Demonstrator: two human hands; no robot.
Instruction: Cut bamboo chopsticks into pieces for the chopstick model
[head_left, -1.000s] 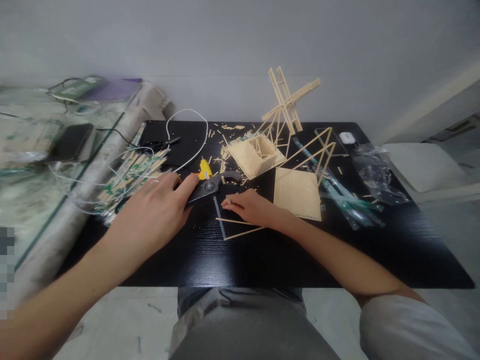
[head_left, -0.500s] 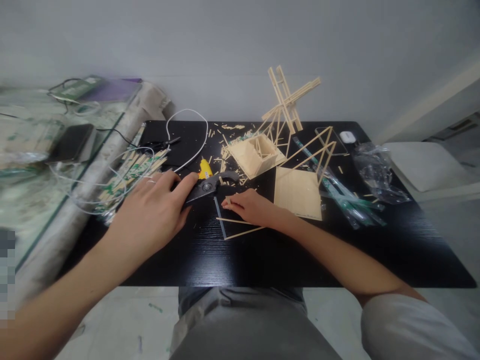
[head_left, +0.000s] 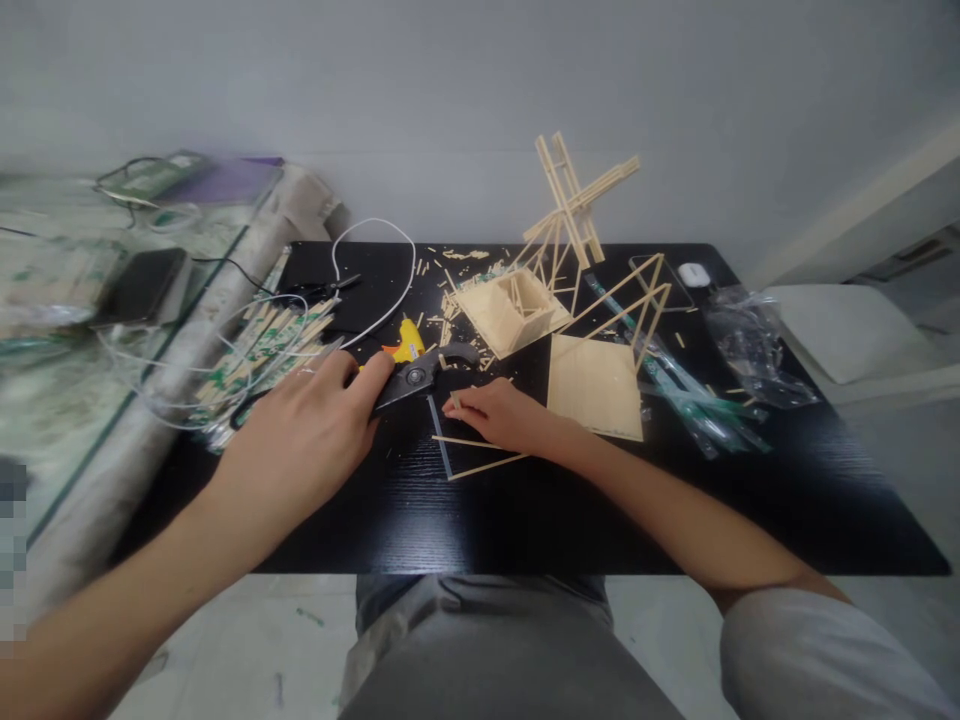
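Gripping a black hand cutter [head_left: 412, 377], the left hand [head_left: 311, 420] has its grip closed around the handles, which it mostly hides; the tool's curved jaw points toward the right hand [head_left: 499, 412]. That hand's grip is pinched on a short wooden stick [head_left: 455, 400], held at the fingertips above the table [head_left: 420, 525], near the cutter. A small pale wooden end [head_left: 442, 362] shows at the cutter's mouth; whether it belongs to the same stick I cannot tell. Below the right hand, two thin wooden strips [head_left: 486, 467] run from a translucent strip [head_left: 441, 440] lying on the table.

Just beyond the cutter lies a yellow glue gun [head_left: 409, 342]. Farther back, among scattered offcuts [head_left: 450, 310], stands a windmill-like wooden model [head_left: 517, 310] with crossed stick blades. Right of it, a square wooden board [head_left: 592, 385] lies beside a triangular stick frame [head_left: 651, 310]. Bundled sticks [head_left: 262, 345] and a white cable [head_left: 415, 270] occupy the left side; a crumpled clear bag [head_left: 757, 345] lies at the right.
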